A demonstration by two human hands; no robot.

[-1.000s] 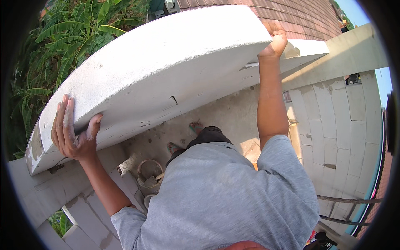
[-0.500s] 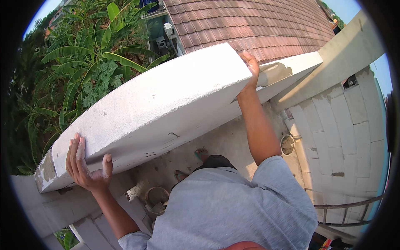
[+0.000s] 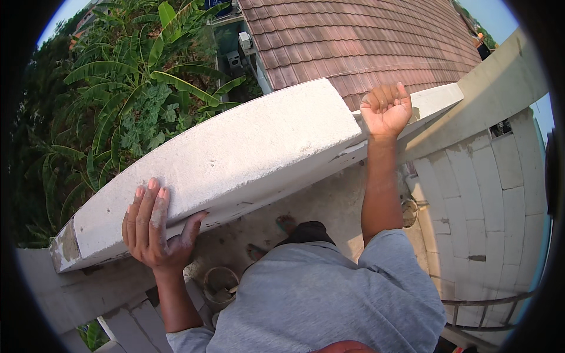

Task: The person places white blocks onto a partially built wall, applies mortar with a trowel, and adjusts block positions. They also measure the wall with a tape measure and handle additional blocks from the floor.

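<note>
A long white lightweight concrete block [image 3: 223, 156] lies along the top of the low wall in front of me. My left hand [image 3: 158, 232] grips its near edge toward the left end, fingers flat on the top face and thumb along the near side. Just past the block's right end is my right hand [image 3: 385, 110], curled into a fist with the palm side up and nothing visible in it. Whether the fist touches the block's end face I cannot tell. Grey mortar [image 3: 69, 242] shows at the block's left end.
Further right the white wall top [image 3: 438, 101] continues to a grey concrete beam [image 3: 494, 88]. Beyond the wall are a tiled roof [image 3: 353, 44] and banana plants [image 3: 135, 76]. Buckets stand on the floor left [image 3: 220, 282] and right [image 3: 410, 213]. A block wall [image 3: 482, 194] rises at right.
My right hand has let go of the block's right end and closed into a fist beside it. That end sits slightly lower. My left hand has slid rightward along the block.
</note>
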